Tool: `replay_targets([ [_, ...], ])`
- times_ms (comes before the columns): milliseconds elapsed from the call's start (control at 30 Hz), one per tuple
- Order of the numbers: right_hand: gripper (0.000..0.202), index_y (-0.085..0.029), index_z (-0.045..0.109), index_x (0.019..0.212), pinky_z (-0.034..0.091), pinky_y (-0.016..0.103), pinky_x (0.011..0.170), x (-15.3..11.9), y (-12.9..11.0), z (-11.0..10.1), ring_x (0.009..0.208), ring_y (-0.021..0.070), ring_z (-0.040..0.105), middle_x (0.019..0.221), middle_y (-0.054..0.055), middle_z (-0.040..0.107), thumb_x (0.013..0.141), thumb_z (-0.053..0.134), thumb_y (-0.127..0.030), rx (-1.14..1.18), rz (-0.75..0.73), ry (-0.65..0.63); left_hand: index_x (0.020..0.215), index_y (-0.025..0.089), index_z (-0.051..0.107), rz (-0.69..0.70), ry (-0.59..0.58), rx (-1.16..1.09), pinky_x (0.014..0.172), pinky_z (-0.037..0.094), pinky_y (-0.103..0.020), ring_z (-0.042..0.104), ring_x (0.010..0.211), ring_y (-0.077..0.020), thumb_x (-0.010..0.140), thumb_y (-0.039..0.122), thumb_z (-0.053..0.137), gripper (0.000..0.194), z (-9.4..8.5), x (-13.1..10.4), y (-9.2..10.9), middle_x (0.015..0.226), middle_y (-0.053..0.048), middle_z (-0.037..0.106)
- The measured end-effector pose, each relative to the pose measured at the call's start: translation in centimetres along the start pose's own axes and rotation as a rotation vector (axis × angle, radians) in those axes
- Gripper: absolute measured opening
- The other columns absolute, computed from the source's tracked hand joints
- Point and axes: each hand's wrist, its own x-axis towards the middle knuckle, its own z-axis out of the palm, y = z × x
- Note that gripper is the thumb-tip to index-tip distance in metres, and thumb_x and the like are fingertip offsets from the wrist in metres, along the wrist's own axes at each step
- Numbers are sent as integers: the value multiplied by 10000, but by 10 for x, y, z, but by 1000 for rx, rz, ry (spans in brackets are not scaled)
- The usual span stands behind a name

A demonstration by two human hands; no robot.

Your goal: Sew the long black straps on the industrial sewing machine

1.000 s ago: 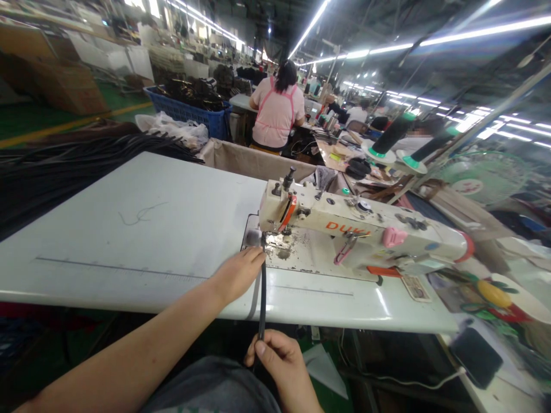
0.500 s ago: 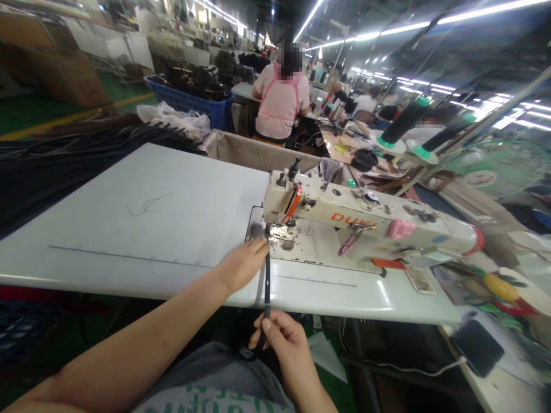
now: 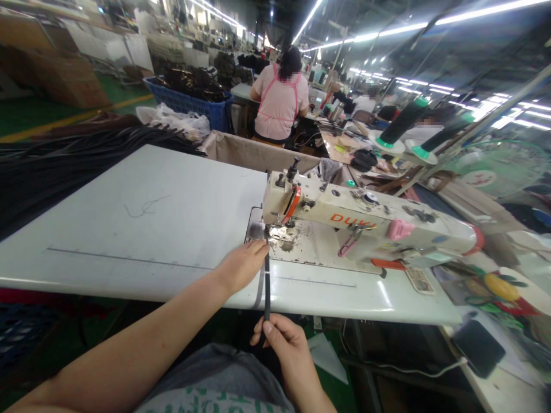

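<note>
A narrow black strap (image 3: 267,292) runs from beneath the sewing machine's (image 3: 318,201) needle area over the table's front edge. My left hand (image 3: 243,265) rests on the table just in front of the presser foot, its fingers together and closed on the strap; the fingertips partly cover it. Below the table edge, my right hand (image 3: 282,338) pinches the same strap between thumb and fingers. A thin grey strip (image 3: 259,289) lies beside the strap on the left and hangs over the edge. The strap's far end is hidden under the machine head.
The white sewing table (image 3: 185,183) carries a printed ruler and a loose thread (image 3: 148,206). Many black straps (image 3: 86,160) are heaped at left. Behind stand a fabric-lined bin (image 3: 249,150) and a blue basket (image 3: 189,103). A person (image 3: 282,100) sits beyond. A phone (image 3: 478,347) lies at right.
A pale mark on the strap now shows closer to the needle area. My right hand has dropped very slightly; my left hand has stayed in place.
</note>
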Motion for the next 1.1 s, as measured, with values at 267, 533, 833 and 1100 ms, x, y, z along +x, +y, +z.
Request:
replay_targets([
  [267, 442, -184, 797, 807, 441, 277, 676, -1, -3, 1, 687, 171, 622, 714, 44, 752, 888, 734, -614, -1, -8, -4, 1195, 134, 625, 6, 3, 3, 1125, 516, -424, 614, 1275, -262, 1014, 109, 464, 243, 4, -1, -2, 1282, -133, 656],
  [533, 460, -180, 790, 759, 438, 280, 684, -1, -3, 0, 668, 169, 608, 689, 41, 740, 876, 742, -623, -7, 3, 28, 1210, 133, 618, 15, -29, -24, 1143, 502, -435, 574, 1332, -274, 1013, 107, 457, 256, 7, -2, -4, 1293, -138, 650],
  [833, 457, -176, 795, 768, 430, 273, 669, 1, 0, -1, 661, 169, 604, 683, 46, 743, 878, 741, -616, 5, 4, 17, 1315, 116, 555, -12, 9, -3, 1173, 474, -454, 568, 1330, -284, 1002, 94, 447, 332, 6, 3, -1, 1360, -153, 612],
  [1100, 424, -180, 781, 718, 454, 301, 754, 0, 1, -1, 753, 192, 620, 751, 48, 712, 878, 763, -571, -3, -29, -78, 1263, 128, 602, 12, -29, -2, 1163, 496, -454, 578, 1338, -279, 985, 61, 440, 329, 5, -1, -2, 1319, -140, 647],
])
